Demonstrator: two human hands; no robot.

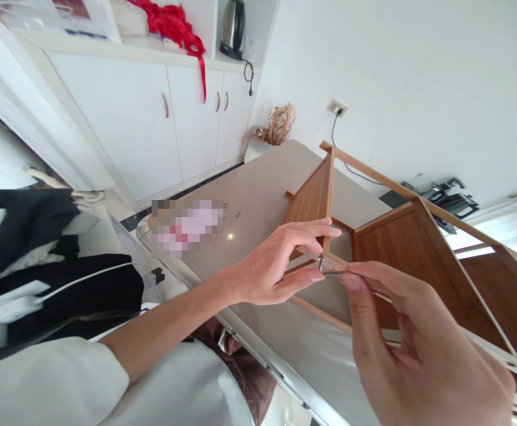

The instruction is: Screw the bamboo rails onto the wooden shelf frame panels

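Note:
A wooden shelf unit [389, 231] with brown panels and lighter rails lies tilted on the table. My right hand [418, 331] pinches a thin grey metal rod, apparently a hex key [334, 273], between thumb and fingertips. Just past its tip, a small silver screw [321, 260] shows at the wooden frame. My left hand [280, 260] reaches across from the left, fingers stretched out and apart against the wooden post [329, 183]. Its thumb lies beside the screw and the end of the key. How the key meets the screw is too small to tell.
Several small screws [238, 214] lie on the grey table [258, 195] near a blurred-out pinkish patch [191, 225]. A dried plant [280, 124] stands beyond the table. Dark cloth [102, 290] lies at left. White cabinets [125, 118] hold a kettle [233, 29] and red ribbon [173, 26].

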